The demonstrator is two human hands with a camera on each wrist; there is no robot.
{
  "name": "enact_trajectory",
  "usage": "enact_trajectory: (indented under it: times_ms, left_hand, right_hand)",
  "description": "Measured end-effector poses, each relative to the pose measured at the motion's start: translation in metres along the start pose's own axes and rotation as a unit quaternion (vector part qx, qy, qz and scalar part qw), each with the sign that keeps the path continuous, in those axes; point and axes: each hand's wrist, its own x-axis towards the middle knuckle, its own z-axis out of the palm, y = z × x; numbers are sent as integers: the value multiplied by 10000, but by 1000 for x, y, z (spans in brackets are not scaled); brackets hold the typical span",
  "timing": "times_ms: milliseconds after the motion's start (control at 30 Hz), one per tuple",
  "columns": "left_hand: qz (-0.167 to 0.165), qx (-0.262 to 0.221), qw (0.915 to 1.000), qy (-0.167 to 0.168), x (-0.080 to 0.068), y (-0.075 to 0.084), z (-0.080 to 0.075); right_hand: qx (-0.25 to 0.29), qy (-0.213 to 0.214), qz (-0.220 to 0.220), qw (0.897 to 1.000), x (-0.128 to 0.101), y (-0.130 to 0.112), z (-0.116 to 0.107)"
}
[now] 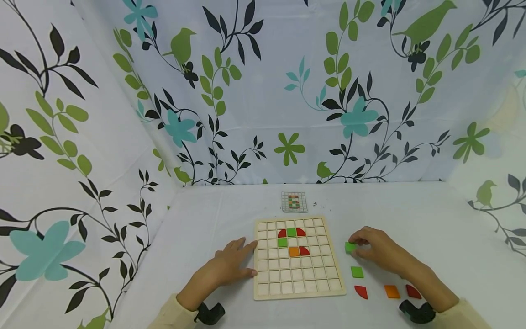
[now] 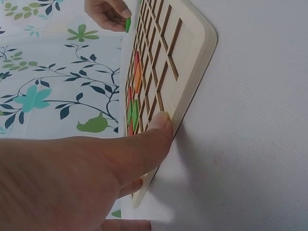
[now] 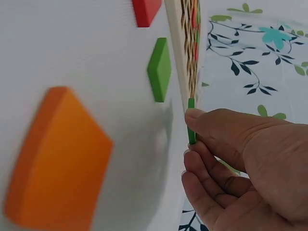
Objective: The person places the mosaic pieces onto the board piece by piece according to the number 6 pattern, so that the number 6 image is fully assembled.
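Note:
A wooden grid board (image 1: 297,283) lies on the white table, with red, green and orange tiles (image 1: 292,241) set in its upper rows. My left hand (image 1: 234,265) rests on the table, its fingers flat against the board's left edge (image 2: 185,103); the thumb (image 2: 144,149) presses the rim. To the right of the board, my right hand (image 1: 371,249) pinches a small green square tile (image 1: 350,247) between thumb and fingers, seen edge-on as the green tile (image 3: 191,121) in the right wrist view.
Loose tiles lie right of the board: a green square (image 1: 357,272), a red quarter-round (image 1: 361,291), an orange piece (image 1: 392,291) and a red piece (image 1: 412,291). A small pattern card (image 1: 294,202) lies behind the board. Floral cloth walls (image 1: 263,91) enclose the table.

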Motion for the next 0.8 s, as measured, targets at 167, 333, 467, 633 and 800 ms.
enact_trajectory:
  times_ms: [167, 333, 467, 633, 800]
  left_hand:
    - [-14, 15, 10000, 8, 1, -1, 0]
    - [3, 43, 10000, 11, 1, -1, 0]
    - [-49, -14, 10000, -18, 1, 0, 0]
    - [-89, -17, 9999, -47, 1, -1, 0]
    - [-56, -37, 10000, -65, 2, -2, 0]
  right_hand:
    - [-140, 37, -200, 9997, 10, -9, 0]
    - [-284, 97, -291, 9991, 22, -19, 3]
    - [-266, 45, -307, 9992, 30, -30, 6]
    - [-131, -73, -418, 9990, 38, -45, 13]
    - [-28, -105, -495, 9987, 44, -58, 18]
